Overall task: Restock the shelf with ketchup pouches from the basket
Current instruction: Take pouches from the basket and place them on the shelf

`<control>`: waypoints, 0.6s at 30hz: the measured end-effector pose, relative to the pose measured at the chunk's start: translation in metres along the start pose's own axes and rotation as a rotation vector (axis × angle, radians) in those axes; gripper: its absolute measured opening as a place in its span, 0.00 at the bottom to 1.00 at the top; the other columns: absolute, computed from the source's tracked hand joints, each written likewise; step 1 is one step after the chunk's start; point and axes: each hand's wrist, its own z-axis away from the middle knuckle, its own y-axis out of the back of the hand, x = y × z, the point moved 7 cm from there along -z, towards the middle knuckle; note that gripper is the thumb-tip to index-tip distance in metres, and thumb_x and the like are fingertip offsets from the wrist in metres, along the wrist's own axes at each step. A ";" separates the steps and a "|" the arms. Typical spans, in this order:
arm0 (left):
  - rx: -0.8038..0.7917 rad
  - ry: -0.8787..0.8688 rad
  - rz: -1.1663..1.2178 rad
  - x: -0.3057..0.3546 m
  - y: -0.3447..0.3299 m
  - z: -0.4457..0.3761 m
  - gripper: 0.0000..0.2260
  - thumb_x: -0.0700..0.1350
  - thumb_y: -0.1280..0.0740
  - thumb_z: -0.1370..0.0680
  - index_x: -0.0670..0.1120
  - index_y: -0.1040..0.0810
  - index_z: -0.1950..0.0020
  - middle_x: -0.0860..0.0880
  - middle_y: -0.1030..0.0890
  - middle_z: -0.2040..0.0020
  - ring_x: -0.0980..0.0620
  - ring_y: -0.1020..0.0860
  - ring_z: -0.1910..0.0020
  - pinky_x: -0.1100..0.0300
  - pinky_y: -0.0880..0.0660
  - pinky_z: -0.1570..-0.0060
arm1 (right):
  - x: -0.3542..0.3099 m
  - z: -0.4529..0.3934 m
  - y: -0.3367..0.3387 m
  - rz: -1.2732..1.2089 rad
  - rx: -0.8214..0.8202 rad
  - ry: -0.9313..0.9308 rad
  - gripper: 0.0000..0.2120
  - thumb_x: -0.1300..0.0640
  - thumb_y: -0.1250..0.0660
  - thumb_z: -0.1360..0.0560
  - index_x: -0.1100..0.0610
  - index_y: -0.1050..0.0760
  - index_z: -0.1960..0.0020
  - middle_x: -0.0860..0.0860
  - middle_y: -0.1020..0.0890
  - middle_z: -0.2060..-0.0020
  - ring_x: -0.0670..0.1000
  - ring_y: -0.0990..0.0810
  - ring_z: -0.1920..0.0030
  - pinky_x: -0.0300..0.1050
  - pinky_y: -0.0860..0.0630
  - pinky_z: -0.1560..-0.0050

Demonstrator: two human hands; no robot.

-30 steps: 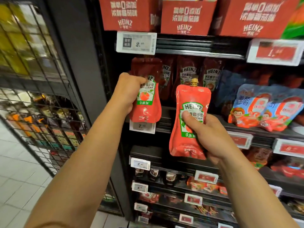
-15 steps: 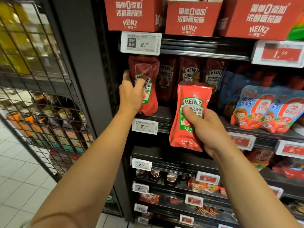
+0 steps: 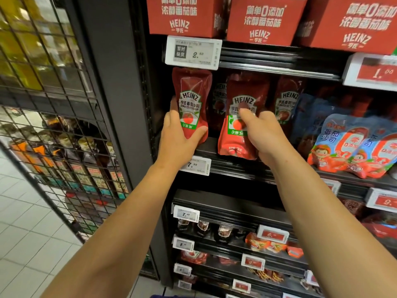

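Observation:
My left hand (image 3: 176,136) grips the lower part of a red Heinz ketchup pouch (image 3: 191,97) that stands upright at the left end of the shelf (image 3: 234,163). Beside it my right hand (image 3: 261,134) holds a second red ketchup pouch (image 3: 235,134), thumb across its label, with its bottom at the shelf's front edge. More Heinz pouches (image 3: 286,100) stand in a row behind. The basket is out of view.
Blue-and-red sauce pouches (image 3: 352,145) lean at the right of the same shelf. Red Heinz cartons (image 3: 266,20) sit on the shelf above. Price tags (image 3: 193,53) line the shelf fronts. A black wire-mesh rack (image 3: 53,117) with bottles stands to the left, above a tiled floor.
My right hand has carried its pouch up and in toward the shelf, among the row. My left hand's pouch has gone from hanging at the edge to standing upright on the shelf.

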 end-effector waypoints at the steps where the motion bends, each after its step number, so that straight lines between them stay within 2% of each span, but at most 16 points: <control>1: 0.001 0.002 -0.026 -0.001 -0.001 -0.001 0.24 0.63 0.28 0.28 0.53 0.36 0.43 0.54 0.31 0.45 0.62 0.27 0.52 0.77 0.31 0.59 | -0.001 -0.004 -0.002 0.012 0.013 0.005 0.16 0.45 0.33 0.25 0.59 0.22 0.56 0.51 0.15 0.67 0.53 0.14 0.66 0.48 0.18 0.67; 4: 0.027 -0.031 -0.045 -0.001 -0.001 0.000 0.23 0.63 0.30 0.26 0.52 0.36 0.42 0.52 0.33 0.40 0.61 0.29 0.49 0.78 0.32 0.57 | -0.003 -0.016 -0.005 0.065 0.093 0.042 0.17 0.38 0.33 0.27 0.51 0.23 0.60 0.48 0.17 0.66 0.51 0.16 0.66 0.45 0.19 0.68; 7: 0.053 -0.087 -0.017 0.005 0.001 0.002 0.29 0.60 0.29 0.25 0.51 0.37 0.31 0.50 0.35 0.32 0.60 0.28 0.41 0.76 0.30 0.48 | 0.007 -0.023 -0.016 0.144 0.107 0.034 0.28 0.30 0.35 0.29 0.49 0.23 0.76 0.43 0.25 0.81 0.46 0.23 0.73 0.43 0.27 0.67; 9: 0.065 -0.100 -0.035 0.007 0.002 0.003 0.30 0.59 0.28 0.25 0.50 0.37 0.29 0.49 0.36 0.29 0.57 0.28 0.37 0.71 0.28 0.42 | 0.018 -0.025 -0.022 0.211 0.079 0.010 0.33 0.30 0.36 0.28 0.51 0.26 0.82 0.43 0.28 0.85 0.41 0.28 0.79 0.40 0.31 0.69; 11: 0.080 -0.107 -0.065 0.009 0.004 0.005 0.30 0.58 0.28 0.24 0.49 0.37 0.28 0.49 0.37 0.27 0.58 0.30 0.34 0.76 0.32 0.42 | 0.026 -0.027 -0.023 0.258 0.059 0.007 0.35 0.31 0.35 0.27 0.55 0.30 0.82 0.45 0.30 0.84 0.44 0.28 0.79 0.39 0.32 0.70; 13: 0.099 -0.116 -0.098 0.011 0.005 0.009 0.31 0.56 0.28 0.24 0.49 0.37 0.27 0.49 0.38 0.26 0.61 0.33 0.34 0.82 0.36 0.44 | 0.029 -0.030 -0.021 0.341 0.047 0.037 0.30 0.37 0.34 0.25 0.53 0.34 0.78 0.44 0.32 0.84 0.47 0.30 0.77 0.45 0.34 0.67; 14: 0.111 -0.121 -0.121 0.012 0.005 0.011 0.31 0.56 0.28 0.24 0.48 0.37 0.26 0.49 0.38 0.26 0.60 0.33 0.33 0.81 0.35 0.43 | 0.029 -0.029 -0.021 0.384 0.033 0.060 0.30 0.38 0.34 0.25 0.54 0.36 0.77 0.44 0.34 0.85 0.47 0.32 0.77 0.47 0.36 0.68; 16: 0.128 -0.109 -0.176 0.011 0.004 0.014 0.32 0.56 0.29 0.24 0.47 0.37 0.25 0.48 0.38 0.25 0.55 0.32 0.29 0.68 0.29 0.35 | 0.027 -0.026 -0.021 0.435 0.024 0.135 0.31 0.36 0.33 0.26 0.57 0.36 0.76 0.45 0.36 0.84 0.46 0.35 0.79 0.48 0.36 0.71; 17: 0.130 -0.101 -0.200 0.011 0.003 0.015 0.32 0.55 0.29 0.23 0.46 0.37 0.25 0.48 0.38 0.25 0.52 0.33 0.28 0.60 0.28 0.33 | 0.025 -0.024 -0.020 0.451 0.030 0.179 0.32 0.35 0.33 0.27 0.61 0.33 0.74 0.47 0.35 0.82 0.48 0.35 0.78 0.50 0.35 0.71; 18: 0.131 -0.092 -0.217 0.012 0.002 0.015 0.32 0.55 0.29 0.23 0.45 0.37 0.25 0.48 0.37 0.24 0.50 0.34 0.26 0.56 0.28 0.31 | 0.022 -0.022 -0.021 0.459 0.033 0.219 0.33 0.36 0.32 0.26 0.66 0.29 0.71 0.51 0.32 0.79 0.50 0.33 0.77 0.52 0.33 0.71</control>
